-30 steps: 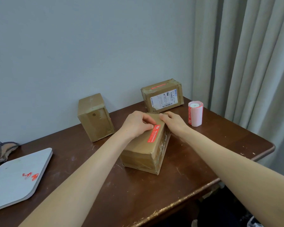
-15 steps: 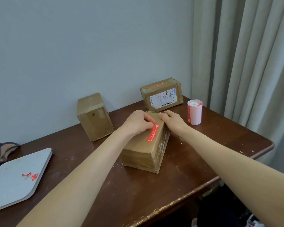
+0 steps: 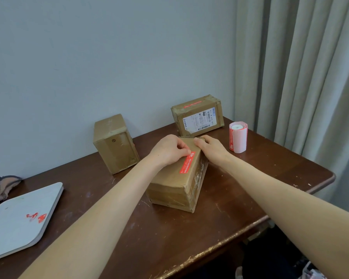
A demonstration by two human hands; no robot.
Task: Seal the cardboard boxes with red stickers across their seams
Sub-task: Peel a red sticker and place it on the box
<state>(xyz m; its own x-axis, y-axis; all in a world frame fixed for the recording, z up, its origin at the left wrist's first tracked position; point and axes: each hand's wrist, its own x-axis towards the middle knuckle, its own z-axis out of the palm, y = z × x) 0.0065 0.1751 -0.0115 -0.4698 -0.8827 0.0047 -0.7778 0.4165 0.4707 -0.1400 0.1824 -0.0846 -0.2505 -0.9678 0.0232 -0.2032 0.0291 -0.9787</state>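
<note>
Head view looks down on a brown table (image 3: 189, 228) with a worn front edge. Near its front left corner lies a white board (image 3: 18, 218) with small red scraps (image 3: 36, 216) on it, and behind it, at the left edge, lies a piece of cloth (image 3: 2, 184). In the middle of the table stands the middle box (image 3: 169, 186), turned at an angle, with a red sticker (image 3: 186, 164) lying lengthwise on its top along the right side. The left hand (image 3: 167, 152) rests on the box top with curled fingers, its thumb on the far end of this sticker; if it pinches or only presses, I cannot tell. The right hand (image 3: 212, 148) grips the far right end of the same box, fingers curled over the edge. Behind, near the back edge, an upright box (image 3: 115, 146) stands at the left. At the right edge stands a sticker roll (image 3: 238, 137) on its end. Near the back right corner is a labelled box (image 3: 197, 115) with a second red strip (image 3: 191, 105) on top. A curtain (image 3: 300, 77) hangs beyond.
</note>
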